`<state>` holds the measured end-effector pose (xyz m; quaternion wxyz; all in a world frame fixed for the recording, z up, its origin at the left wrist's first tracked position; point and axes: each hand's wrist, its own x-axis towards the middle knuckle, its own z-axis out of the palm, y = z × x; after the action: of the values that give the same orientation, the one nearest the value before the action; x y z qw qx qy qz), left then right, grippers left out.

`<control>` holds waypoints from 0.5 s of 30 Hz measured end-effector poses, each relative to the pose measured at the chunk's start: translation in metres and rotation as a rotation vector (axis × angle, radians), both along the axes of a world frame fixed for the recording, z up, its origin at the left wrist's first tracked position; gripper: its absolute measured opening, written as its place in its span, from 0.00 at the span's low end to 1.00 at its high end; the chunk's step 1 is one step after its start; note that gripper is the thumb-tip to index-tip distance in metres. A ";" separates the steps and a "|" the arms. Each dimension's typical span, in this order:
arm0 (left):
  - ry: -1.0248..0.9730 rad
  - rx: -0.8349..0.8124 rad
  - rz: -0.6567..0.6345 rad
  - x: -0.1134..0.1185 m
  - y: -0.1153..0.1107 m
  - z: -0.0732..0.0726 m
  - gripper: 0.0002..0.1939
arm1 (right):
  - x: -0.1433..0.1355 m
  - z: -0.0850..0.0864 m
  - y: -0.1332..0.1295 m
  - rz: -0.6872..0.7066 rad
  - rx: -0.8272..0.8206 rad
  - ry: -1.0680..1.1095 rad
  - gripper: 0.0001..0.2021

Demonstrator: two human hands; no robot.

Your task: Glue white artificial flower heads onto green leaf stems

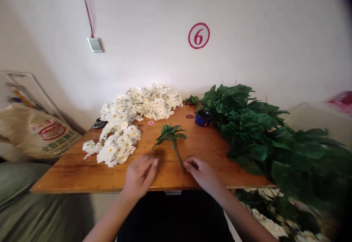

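Note:
A green artificial leaf spray [171, 133] lies on the wooden table in front of me, its leaves pointing away and its stem running down to the right. At the stem's lower end is my right hand [202, 172], with thumb and forefinger closed on the stem's tip. My left hand [141, 174] hovers over the near part of the table, left of the stem and apart from it. Its fingers are curled in toward the thumb, and nothing shows between them. White artificial flowers [117, 146] with yellow centres are heaped beyond my left hand.
Green artificial leaves [255, 124] are piled along the right side. A small blue pot [202, 118] with a red light stands beside them. A pink blossom [150, 123] lies mid-table, and a dark object [99, 124] at the left edge. A printed sack [46, 132] stands left of the table [82, 178].

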<state>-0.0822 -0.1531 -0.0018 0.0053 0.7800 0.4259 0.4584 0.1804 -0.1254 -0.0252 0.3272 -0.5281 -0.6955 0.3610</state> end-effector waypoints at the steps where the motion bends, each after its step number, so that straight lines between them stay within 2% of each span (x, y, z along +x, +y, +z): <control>1: 0.030 0.086 0.055 -0.017 -0.004 0.007 0.06 | 0.000 0.001 -0.003 0.015 0.012 -0.017 0.14; 2: 0.055 0.179 0.151 -0.035 -0.007 0.014 0.05 | -0.001 0.003 -0.006 0.024 0.025 -0.043 0.14; 4: 0.106 0.250 0.412 -0.073 -0.009 0.025 0.07 | -0.004 0.006 -0.011 0.041 0.065 -0.109 0.14; 5: 0.101 0.245 0.558 -0.092 -0.008 0.027 0.12 | -0.005 0.007 -0.012 0.046 0.093 -0.141 0.14; 6: 0.107 0.208 0.651 -0.110 -0.005 0.026 0.21 | -0.007 0.006 -0.014 0.046 0.122 -0.167 0.14; 7: 0.133 0.153 0.672 -0.126 -0.001 0.023 0.30 | -0.008 0.006 -0.014 0.042 0.150 -0.185 0.14; 8: 0.185 0.084 0.639 -0.141 0.003 0.017 0.36 | -0.009 0.004 -0.015 0.036 0.176 -0.195 0.14; 9: 0.251 0.001 0.571 -0.153 0.007 0.009 0.37 | -0.009 0.003 -0.015 0.027 0.196 -0.199 0.14; 11: 0.294 -0.163 0.435 -0.169 0.014 -0.008 0.30 | -0.009 -0.001 -0.016 0.022 0.214 -0.197 0.15; 12: 0.272 -0.188 0.407 -0.172 0.018 -0.016 0.26 | -0.009 -0.002 -0.016 0.025 0.215 -0.193 0.15; 15: 0.209 -0.108 0.397 -0.166 0.026 -0.027 0.17 | -0.008 -0.004 -0.016 0.042 0.201 -0.174 0.15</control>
<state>-0.2485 -0.1275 -0.0291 -0.0872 0.7226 0.5933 0.3438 0.1721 -0.1411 -0.0287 0.3093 -0.5071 -0.7649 0.2493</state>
